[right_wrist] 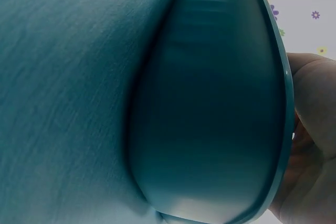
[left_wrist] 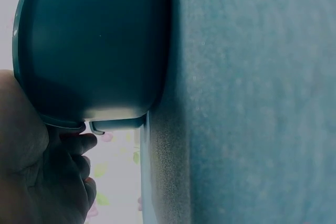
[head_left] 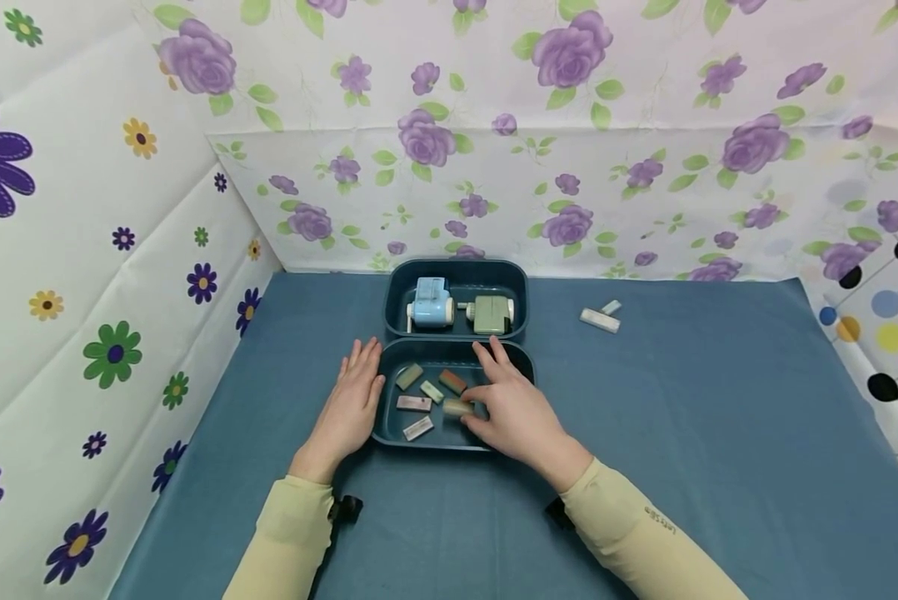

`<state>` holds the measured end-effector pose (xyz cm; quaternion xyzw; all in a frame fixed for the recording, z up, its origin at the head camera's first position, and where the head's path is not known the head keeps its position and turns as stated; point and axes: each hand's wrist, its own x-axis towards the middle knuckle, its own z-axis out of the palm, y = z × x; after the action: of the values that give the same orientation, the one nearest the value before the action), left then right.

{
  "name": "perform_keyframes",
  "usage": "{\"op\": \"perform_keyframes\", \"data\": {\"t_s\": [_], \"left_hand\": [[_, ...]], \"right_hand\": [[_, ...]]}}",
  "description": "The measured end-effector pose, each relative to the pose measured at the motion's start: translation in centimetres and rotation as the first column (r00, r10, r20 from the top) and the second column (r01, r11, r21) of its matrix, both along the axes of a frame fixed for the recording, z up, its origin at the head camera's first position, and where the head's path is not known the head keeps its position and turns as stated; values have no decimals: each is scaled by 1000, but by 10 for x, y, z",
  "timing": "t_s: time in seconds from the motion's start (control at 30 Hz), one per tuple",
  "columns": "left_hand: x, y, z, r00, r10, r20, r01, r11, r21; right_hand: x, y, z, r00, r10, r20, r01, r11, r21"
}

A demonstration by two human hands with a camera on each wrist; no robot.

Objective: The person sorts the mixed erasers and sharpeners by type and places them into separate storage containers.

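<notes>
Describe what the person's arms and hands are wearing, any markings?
Both hands are bare: left hand, right hand. Each arm wears a pale yellow long sleeve ending at the wrist. The right sleeve carries small dark lettering, too small to read. A small black device sits at the left cuff, another under the right.

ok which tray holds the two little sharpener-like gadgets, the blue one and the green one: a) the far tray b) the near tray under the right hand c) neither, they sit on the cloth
a: the pale blue gadget and the sage green gadget sit in the far dark teal plastic tray, beyond the right hand.
</notes>
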<state>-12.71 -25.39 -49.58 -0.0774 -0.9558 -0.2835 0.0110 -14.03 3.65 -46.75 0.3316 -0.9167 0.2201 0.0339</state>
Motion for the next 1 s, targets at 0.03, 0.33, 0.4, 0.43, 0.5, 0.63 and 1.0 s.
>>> {"op": "perform_keyframes", "data": {"t_s": [0.03, 0.33, 0.4, 0.43, 0.5, 0.63, 1.0], "left_hand": [[0, 0, 0, 1000, -1, -5, 1, 1000, 2], [9, 1, -3, 1000, 1, 9, -1, 1000, -10], [9, 1, -3, 1000, 4, 7, -4, 1000, -5], [9, 2, -3, 1000, 5, 5, -5, 1000, -4], [9, 2, -2, 1000, 7, 6, -7, 1000, 0], [9, 2, -1, 1000, 9, 16, -9, 1000, -3], [2, 2, 3, 1000, 2, -2, -2, 1000, -9]], "right_hand": [[0, -1, 0, 1000, 0, -3, 0, 1000, -5], [8, -3, -5, 999, 21, 30, -22, 1000, 9], [8, -1, -4, 1000, 10, 26, -10, 1000, 5], [8, 0, -4, 1000, 3, 21, -3, 1000, -2], [7, 3, -2, 1000, -11, 11, 11, 1000, -9], [4, 8, 1, 1000, -26, -3, 26, 999, -22], [-2, 17, 2, 998, -62, -27, 60, 997, -46]]}}
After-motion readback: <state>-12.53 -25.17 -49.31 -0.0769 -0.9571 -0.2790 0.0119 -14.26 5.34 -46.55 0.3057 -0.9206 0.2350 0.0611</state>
